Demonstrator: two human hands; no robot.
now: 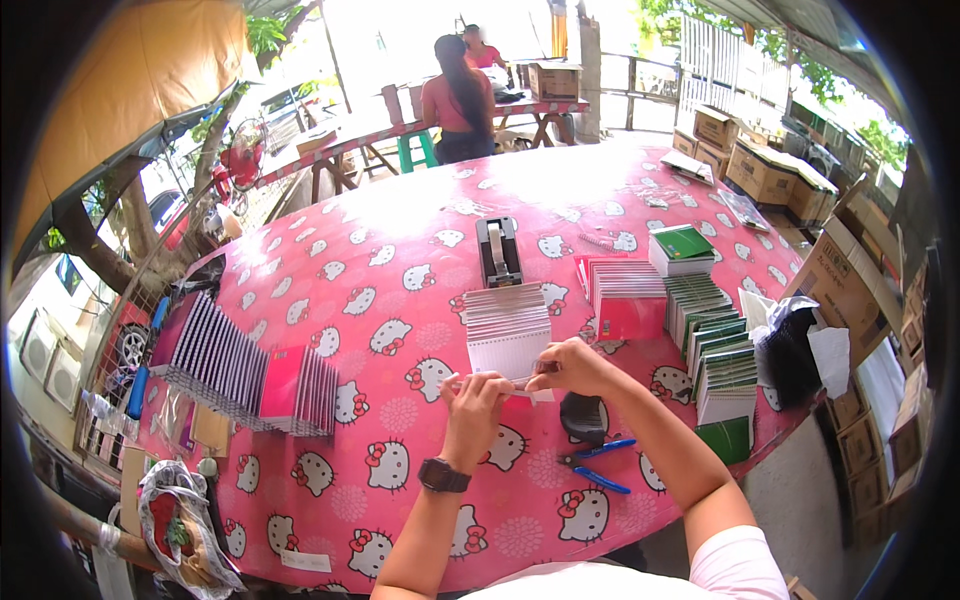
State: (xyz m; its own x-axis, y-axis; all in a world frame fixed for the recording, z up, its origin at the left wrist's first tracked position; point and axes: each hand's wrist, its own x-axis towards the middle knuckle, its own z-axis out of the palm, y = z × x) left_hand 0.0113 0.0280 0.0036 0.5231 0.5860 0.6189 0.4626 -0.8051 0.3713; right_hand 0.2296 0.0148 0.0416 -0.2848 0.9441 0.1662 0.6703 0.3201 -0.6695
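Note:
At the near end of a row of white spiral notepads [507, 325], both my hands are closed on a thin, flat piece seen almost edge-on. My left hand [474, 400], with a dark watch on its wrist, pinches the left end. My right hand [577, 367] grips the other end, with something small and dark between its fingers. Fingers hide most of this piece, so its kind is unclear. Just behind the row stands a black tape dispenser [499, 252]. Below my right hand lie a dark rounded object [583, 417] and blue-handled pliers [598, 465].
Purple notebooks [215, 355] and pink notebooks [300, 388] stand in rows at left. Right of centre are more pink notebooks [628, 300] and green notebooks [705, 330]. Cardboard boxes [760, 172] are piled beyond the right edge. Two people sit or stand at a far table [400, 130].

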